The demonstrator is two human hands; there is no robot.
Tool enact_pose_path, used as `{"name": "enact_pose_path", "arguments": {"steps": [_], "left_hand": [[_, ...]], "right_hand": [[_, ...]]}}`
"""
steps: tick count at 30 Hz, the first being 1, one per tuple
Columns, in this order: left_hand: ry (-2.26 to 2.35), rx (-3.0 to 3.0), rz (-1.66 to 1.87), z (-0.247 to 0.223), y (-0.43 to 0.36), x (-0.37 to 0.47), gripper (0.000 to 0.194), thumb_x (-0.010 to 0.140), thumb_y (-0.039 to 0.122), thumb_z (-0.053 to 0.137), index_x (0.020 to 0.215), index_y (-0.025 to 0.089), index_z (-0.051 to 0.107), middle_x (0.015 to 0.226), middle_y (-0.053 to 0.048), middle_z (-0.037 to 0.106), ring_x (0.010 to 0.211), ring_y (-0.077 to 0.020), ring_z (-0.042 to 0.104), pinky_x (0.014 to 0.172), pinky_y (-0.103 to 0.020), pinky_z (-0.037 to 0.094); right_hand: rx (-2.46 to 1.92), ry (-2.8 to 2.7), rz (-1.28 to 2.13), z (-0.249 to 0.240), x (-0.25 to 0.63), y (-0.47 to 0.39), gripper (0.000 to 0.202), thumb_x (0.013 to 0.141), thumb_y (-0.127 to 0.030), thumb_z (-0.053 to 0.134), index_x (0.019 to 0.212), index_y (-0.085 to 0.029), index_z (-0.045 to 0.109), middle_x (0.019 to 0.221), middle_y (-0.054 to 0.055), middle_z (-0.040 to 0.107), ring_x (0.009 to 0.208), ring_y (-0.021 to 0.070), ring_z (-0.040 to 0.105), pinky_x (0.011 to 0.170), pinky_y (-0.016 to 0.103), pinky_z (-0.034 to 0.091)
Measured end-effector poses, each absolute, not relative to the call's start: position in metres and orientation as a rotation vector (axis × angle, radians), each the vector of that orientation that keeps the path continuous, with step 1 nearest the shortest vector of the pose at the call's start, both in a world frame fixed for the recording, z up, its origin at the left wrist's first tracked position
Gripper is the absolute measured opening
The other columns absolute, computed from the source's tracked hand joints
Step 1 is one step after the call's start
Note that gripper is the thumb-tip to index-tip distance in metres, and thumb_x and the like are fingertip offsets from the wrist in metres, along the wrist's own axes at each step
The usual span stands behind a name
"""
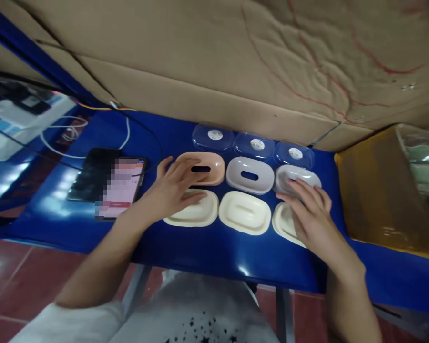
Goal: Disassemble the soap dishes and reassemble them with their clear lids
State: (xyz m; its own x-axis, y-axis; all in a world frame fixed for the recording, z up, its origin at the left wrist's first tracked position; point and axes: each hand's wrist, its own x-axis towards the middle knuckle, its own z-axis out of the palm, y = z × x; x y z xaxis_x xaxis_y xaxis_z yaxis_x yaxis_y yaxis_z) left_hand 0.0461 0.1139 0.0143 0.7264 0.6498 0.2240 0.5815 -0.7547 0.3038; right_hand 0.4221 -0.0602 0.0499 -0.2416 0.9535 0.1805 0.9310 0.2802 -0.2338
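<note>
**Nine pieces, three ranks, both hands over the near ones**

Blue desk (232, 257), pieces set in three rows of three. Clear covers (248, 151) run along the back edge, below the cardboard wall (200, 81). Middle row, slotted dishes: peach dish (218, 172) on the left, pale dish (250, 186) in the centre, grey dish (310, 178) on the right. Cream trays (245, 213) lie nearest the front edge. Like sits with like, columns roughly matched; this probably keeps each kind easy to count and reach.

Left hand (173, 188): fingers spread over the peach dish, thumb above the left cream tray; grip loose, closed on nothing. Right hand (309, 207): fingertips over the grey dish, palm covering part of the right tray; cannot tell whether its grip pinches the rim.

Phone (127, 186) lies screen up towards the desk's left end, cardboard box (372, 190) at the right; both seem placed aside, leaving the middle for the rows.
</note>
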Motion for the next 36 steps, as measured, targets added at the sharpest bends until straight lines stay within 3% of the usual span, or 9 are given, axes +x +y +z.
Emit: {"name": "enact_pose_path", "arguments": {"steps": [10,15,19,26,30,36], "left_hand": [[0.927,2.682,0.443,0.037,0.107,0.047,0.048,0.109,0.044,0.058,0.154,0.029,0.054,0.169,-0.016,0.046,0.159,-0.0385,0.042,0.126,-0.063,0.034],[0.856,2.647,0.359,0.040,0.121,0.048,0.050,0.108,0.044,0.057,0.156,0.034,0.050,0.174,-0.012,0.040,0.166,-0.0373,0.030,0.129,-0.075,0.019],[0.803,2.656,0.309,0.034,0.142,0.042,0.057,0.106,0.044,0.058,0.160,0.029,0.047,0.176,-0.015,0.037,0.168,-0.0389,0.024,0.130,-0.077,0.015],[0.813,2.590,0.427,0.017,0.149,0.034,0.066,0.105,0.049,0.060,0.164,0.025,0.042,0.173,-0.019,0.038,0.166,-0.0416,0.028,0.131,-0.070,0.028],[0.786,2.498,0.563,0.004,0.141,0.032,0.067,0.101,0.047,0.067,0.160,0.024,0.045,0.162,-0.018,0.049,0.161,-0.0380,0.037,0.132,-0.060,0.036],[0.915,2.432,0.763,0.018,0.129,0.025,0.066,0.101,0.049,0.073,0.156,0.024,0.049,0.160,-0.017,0.048,0.153,-0.0341,0.049,0.130,-0.056,0.041]], "right_hand": [[-1.479,-2.222,0.078,0.043,0.398,-0.052,0.044,0.105,-0.018,0.054,0.141,-0.038,0.070,0.144,0.005,0.074,0.137,0.0336,0.065,0.118,0.056,0.042],[-1.376,-2.251,-0.026,0.037,0.385,-0.045,0.033,0.107,-0.017,0.053,0.128,-0.031,0.075,0.134,0.007,0.078,0.129,0.0307,0.069,0.113,0.053,0.043],[-1.199,-2.446,-0.079,0.041,0.336,-0.044,0.033,0.108,-0.012,0.049,0.126,-0.025,0.074,0.137,0.009,0.077,0.134,0.0280,0.066,0.114,0.050,0.042],[-1.098,-2.671,-0.177,0.038,0.260,-0.021,0.026,0.111,-0.021,0.053,0.129,-0.022,0.072,0.145,0.011,0.073,0.133,0.0283,0.063,0.115,0.050,0.040],[-1.142,-2.599,-0.106,0.026,0.263,-0.014,0.021,0.110,-0.019,0.054,0.115,-0.022,0.074,0.131,0.009,0.078,0.125,0.0253,0.066,0.114,0.047,0.039],[-1.238,-2.458,-0.018,0.021,0.283,-0.011,0.015,0.110,-0.028,0.061,0.107,-0.022,0.075,0.113,0.006,0.081,0.113,0.0240,0.071,0.114,0.046,0.039]]}}
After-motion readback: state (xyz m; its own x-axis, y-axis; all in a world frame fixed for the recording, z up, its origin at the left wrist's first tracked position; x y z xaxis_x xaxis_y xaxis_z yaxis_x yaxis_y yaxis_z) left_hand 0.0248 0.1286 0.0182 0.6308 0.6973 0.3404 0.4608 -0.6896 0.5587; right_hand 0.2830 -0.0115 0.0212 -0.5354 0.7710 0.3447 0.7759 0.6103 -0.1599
